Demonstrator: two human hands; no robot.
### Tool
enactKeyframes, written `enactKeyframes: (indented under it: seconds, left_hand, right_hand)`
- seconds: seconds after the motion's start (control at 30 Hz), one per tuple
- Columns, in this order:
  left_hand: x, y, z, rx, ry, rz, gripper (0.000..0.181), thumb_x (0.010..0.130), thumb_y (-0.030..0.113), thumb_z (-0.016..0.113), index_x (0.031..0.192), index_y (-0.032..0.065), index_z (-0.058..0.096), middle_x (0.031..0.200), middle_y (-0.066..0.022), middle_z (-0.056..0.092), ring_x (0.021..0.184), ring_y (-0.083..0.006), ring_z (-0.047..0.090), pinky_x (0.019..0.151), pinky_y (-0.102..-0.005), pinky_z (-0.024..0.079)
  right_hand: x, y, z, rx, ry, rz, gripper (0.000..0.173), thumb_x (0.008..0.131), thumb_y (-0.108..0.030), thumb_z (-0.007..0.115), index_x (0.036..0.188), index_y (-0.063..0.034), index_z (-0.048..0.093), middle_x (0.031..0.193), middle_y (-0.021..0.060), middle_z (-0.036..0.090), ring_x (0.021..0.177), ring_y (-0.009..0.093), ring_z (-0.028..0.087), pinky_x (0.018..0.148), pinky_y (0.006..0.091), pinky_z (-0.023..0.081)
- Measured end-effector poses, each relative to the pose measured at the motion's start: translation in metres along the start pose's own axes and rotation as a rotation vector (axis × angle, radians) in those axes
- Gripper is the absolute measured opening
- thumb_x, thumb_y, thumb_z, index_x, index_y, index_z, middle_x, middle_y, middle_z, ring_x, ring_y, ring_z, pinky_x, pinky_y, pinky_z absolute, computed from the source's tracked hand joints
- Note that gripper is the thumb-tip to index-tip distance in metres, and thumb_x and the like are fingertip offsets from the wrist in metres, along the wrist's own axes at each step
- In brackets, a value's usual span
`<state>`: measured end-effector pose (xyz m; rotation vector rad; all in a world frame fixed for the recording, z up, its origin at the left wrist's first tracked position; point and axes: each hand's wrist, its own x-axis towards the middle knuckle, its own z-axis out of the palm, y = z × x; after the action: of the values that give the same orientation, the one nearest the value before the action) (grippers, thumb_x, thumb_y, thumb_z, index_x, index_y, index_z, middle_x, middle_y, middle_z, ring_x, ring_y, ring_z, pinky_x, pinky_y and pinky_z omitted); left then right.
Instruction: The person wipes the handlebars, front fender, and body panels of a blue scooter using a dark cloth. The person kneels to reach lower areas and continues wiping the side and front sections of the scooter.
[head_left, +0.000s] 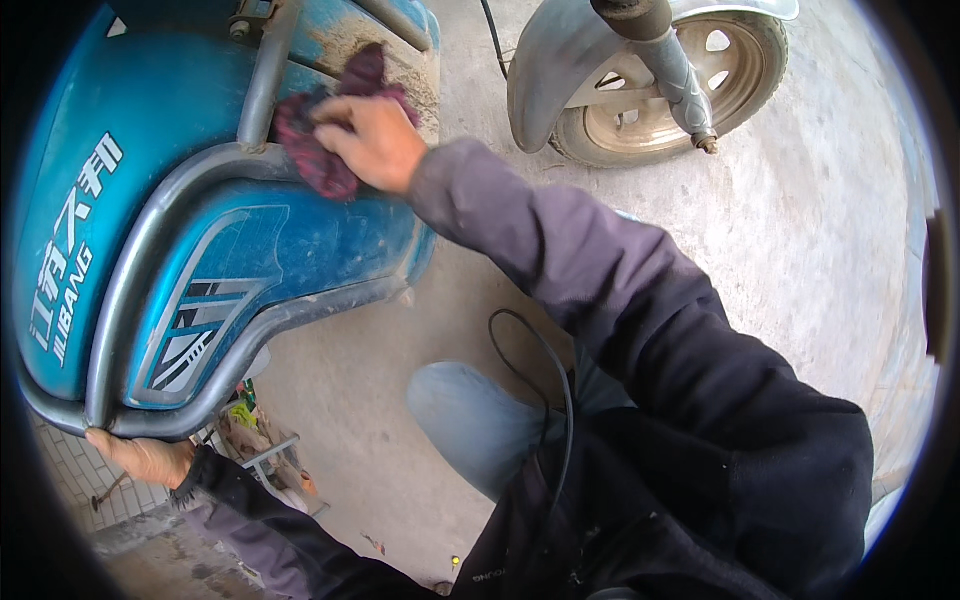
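Note:
My right hand (377, 144) grips a crumpled dark red cloth (324, 166). The cloth lies against the dusty blue body panel (330, 232) of a vehicle, beside a grey metal post (268, 82). Down at the left, my left hand (142, 459) holds the lower corner of the tubular metal guard bar (120, 330), thumb on top and fingers largely hidden. Along the blue bodywork runs large white writing, and a grey and black decal (210, 315) marks the side panel. Brown dirt (420, 86) coats the panel's far edge.
A wheel (637, 112) with a grey mudguard (551, 82) and fork stands on the concrete floor (810, 247) at the upper right. A thin black cable (559, 360) loops near my bent knee (465, 412). Mixed items and a metal frame (270, 451) lie at the lower left.

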<state>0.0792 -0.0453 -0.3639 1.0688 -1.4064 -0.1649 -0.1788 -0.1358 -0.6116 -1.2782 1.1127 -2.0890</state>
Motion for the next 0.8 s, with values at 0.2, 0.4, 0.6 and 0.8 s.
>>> enactKeyframes:
  seconds: [0.2, 0.4, 0.6, 0.8]
  left_hand:
    - [0.002, -0.011, 0.001, -0.043, -0.024, -0.012, 0.066, 0.095, 0.050, 0.042, 0.135, -0.0024, 0.038, 0.134, -0.0173, 0.044, 0.122, -0.0272, 0.045, 0.104, -0.0404, 0.035]
    - [0.003, -0.001, -0.007, -0.003, -0.003, 0.010, 0.063, 0.096, 0.047, 0.042, 0.134, -0.0030, 0.039, 0.133, -0.0179, 0.045, 0.121, -0.0266, 0.046, 0.103, -0.0397, 0.036]
    - [0.000, -0.007, 0.004, -0.052, -0.038, 0.007, 0.062, 0.097, 0.047, 0.040, 0.135, -0.0029, 0.037, 0.132, -0.0184, 0.044, 0.120, -0.0269, 0.046, 0.103, -0.0402, 0.036]
    - [0.003, -0.006, -0.010, -0.139, -0.103, 0.017, 0.065, 0.096, 0.050, 0.044, 0.134, -0.0028, 0.038, 0.131, -0.0182, 0.046, 0.119, -0.0264, 0.048, 0.102, -0.0406, 0.037]
  right_hand:
    - [-0.052, 0.064, -0.026, -0.282, -0.040, 0.540, 0.024, 0.081, -0.019, 0.063, 0.100, -0.0049, 0.069, 0.097, 0.0202, 0.067, 0.095, 0.033, 0.064, 0.086, 0.0388, 0.049]
    - [-0.020, 0.006, -0.013, 0.367, 0.021, 0.398, 0.022, 0.076, -0.005, 0.066, 0.097, 0.0003, 0.065, 0.095, 0.0131, 0.067, 0.088, 0.025, 0.064, 0.082, 0.0322, 0.049]
    - [-0.013, 0.038, -0.003, 0.266, 0.273, 0.400, 0.039, 0.080, -0.011, 0.065, 0.117, -0.0029, 0.057, 0.104, 0.0171, 0.063, 0.095, 0.031, 0.061, 0.085, 0.0355, 0.048]
    - [-0.039, 0.046, -0.002, -0.321, 0.053, 0.337, 0.045, 0.082, -0.030, 0.065, 0.118, -0.0039, 0.059, 0.116, 0.0268, 0.056, 0.110, 0.041, 0.052, 0.094, 0.0413, 0.042]
